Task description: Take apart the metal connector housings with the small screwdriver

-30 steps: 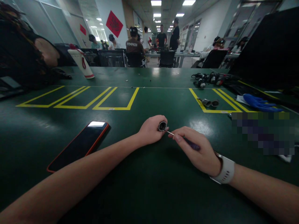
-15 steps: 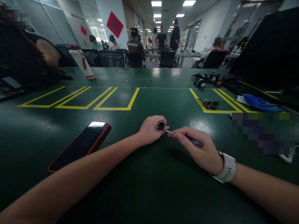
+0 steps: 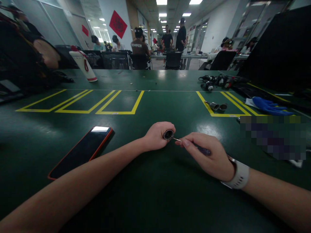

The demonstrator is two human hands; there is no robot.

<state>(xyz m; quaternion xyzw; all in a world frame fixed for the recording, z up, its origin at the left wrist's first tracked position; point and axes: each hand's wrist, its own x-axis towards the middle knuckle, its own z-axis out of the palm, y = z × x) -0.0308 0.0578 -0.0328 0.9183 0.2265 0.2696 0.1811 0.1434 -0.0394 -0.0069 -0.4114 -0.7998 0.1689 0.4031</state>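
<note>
My left hand (image 3: 159, 136) is closed around a small round metal connector (image 3: 168, 134), its dark open end turned toward me. Between the fingers of my right hand (image 3: 206, 153) is a screwdriver (image 3: 202, 149) with a dark purple handle. Its thin shaft points left, and the tip meets the lower right rim of the connector; whether it reaches inside cannot be made out. Both hands are above the dark green tabletop (image 3: 150, 194). A pale watch band circles my right wrist.
A phone (image 3: 81, 152) in an orange case lies left of my left forearm. Metal cylindrical parts (image 3: 218, 106) sit inside yellow tape at the right. Blue gloves (image 3: 269, 106), cabled parts (image 3: 213, 82) and a white tumbler (image 3: 84, 66) stand farther off. People are beyond the table.
The connector has tilted slightly in my left hand and shifted a little down. My right hand has stayed nearly in place with the screwdriver at the rim. The view has moved slightly.
</note>
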